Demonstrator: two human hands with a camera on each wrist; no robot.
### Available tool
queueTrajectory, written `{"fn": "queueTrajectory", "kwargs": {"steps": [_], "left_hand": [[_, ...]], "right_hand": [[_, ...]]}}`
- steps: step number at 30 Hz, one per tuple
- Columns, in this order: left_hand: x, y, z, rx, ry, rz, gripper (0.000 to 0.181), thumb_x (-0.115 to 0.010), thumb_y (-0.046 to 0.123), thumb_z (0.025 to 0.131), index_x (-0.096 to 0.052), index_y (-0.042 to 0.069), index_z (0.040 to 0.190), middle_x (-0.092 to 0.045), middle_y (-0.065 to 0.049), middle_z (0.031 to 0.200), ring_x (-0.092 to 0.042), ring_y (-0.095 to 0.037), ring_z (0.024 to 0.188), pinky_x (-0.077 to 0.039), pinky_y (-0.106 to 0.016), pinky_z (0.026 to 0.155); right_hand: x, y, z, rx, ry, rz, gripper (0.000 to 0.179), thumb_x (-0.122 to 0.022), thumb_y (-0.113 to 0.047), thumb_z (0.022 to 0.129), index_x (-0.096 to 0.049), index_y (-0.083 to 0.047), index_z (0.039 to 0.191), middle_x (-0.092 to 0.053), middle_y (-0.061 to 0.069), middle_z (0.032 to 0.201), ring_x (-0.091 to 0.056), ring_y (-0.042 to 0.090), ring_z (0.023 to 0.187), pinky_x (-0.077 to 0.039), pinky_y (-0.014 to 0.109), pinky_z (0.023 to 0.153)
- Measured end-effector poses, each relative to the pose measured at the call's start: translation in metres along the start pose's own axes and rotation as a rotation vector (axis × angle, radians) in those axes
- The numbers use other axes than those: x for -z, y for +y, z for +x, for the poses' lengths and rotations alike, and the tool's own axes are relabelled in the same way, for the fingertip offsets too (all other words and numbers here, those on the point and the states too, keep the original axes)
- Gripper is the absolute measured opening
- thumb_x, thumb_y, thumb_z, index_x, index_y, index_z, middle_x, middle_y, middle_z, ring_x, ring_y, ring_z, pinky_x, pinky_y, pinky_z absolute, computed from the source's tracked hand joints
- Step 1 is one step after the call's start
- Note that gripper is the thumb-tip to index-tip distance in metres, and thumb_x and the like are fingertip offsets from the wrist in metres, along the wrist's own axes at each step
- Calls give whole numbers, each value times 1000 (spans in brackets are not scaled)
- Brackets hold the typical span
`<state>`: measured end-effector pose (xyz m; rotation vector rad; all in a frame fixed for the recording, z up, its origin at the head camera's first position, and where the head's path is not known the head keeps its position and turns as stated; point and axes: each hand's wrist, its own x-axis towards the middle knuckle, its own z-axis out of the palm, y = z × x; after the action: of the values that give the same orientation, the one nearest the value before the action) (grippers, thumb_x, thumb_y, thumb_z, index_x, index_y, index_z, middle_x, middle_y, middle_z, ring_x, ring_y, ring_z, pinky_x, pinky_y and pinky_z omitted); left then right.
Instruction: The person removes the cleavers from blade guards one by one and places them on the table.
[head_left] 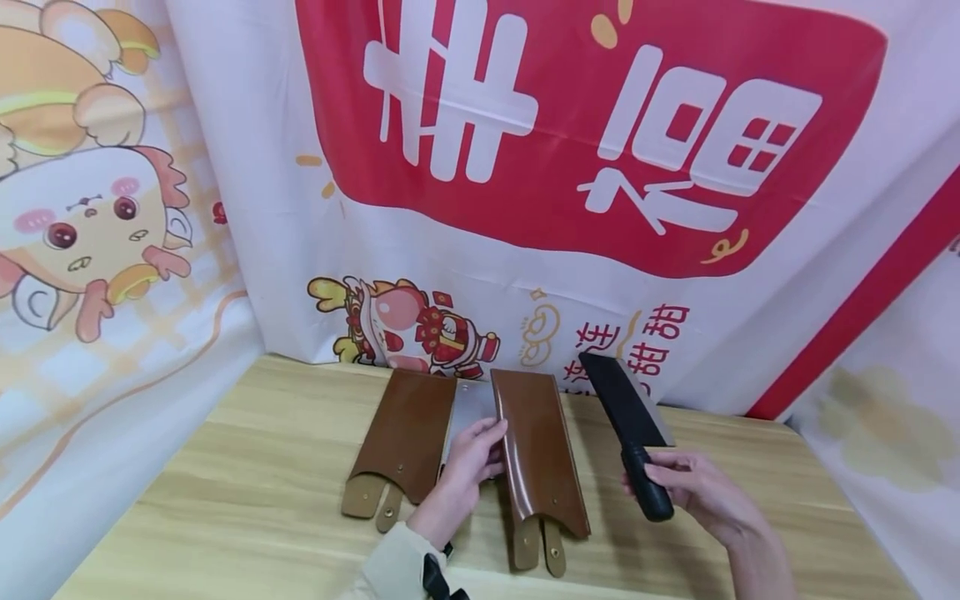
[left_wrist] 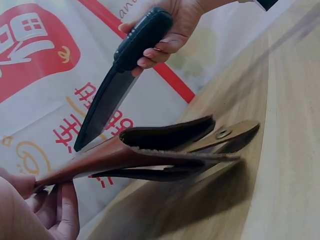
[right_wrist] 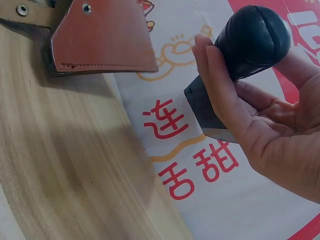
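Observation:
My right hand (head_left: 701,492) grips the black handle of a cleaver (head_left: 624,400) with a dark blade. The blade points up and away, above the table's right side. My left hand (head_left: 471,460) pinches the left edge of a brown leather knife sheath (head_left: 536,442), thumb on top and fingers beneath. In the left wrist view, the sheath (left_wrist: 107,154) is tilted and its mouth gapes. Two tan snap straps (head_left: 553,546) hang from its near end. A second brown sheath (head_left: 408,425) lies to the left, its straps toward me.
A flat silvery piece (head_left: 472,404) lies between the two sheaths, partly covered by my left hand. The light wood table (head_left: 247,467) meets a printed cloth (head_left: 255,250) at the back, with more cloth at both sides.

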<state>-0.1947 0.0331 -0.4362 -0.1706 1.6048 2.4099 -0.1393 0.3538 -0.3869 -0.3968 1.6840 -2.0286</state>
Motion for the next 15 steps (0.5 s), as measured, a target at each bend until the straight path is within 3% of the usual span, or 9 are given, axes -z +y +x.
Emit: {"fn": "queueTrajectory", "kwargs": {"steps": [8,15], "left_hand": [[-14,-5,8,5,-4,161,44,-64,13,102,-55,-11,138,-69,-18,111,-66,-19,87,-61,-35,76],[-24,-13,15,-24,2,334,52,-60,0,99,-45,-15,145,-51,-36,142,-69,-37,103,-62,-40,79]], "right_hand": [[5,6,-1,-9,31,-26,30,-47,0,107,-71,-6,123,-75,16,113,-73,24,107,-58,32,91],[8,10,1,-90,93,-38,26,-51,-3,107,-66,6,126,-74,18,111,-73,24,104,-59,33,90]]}}
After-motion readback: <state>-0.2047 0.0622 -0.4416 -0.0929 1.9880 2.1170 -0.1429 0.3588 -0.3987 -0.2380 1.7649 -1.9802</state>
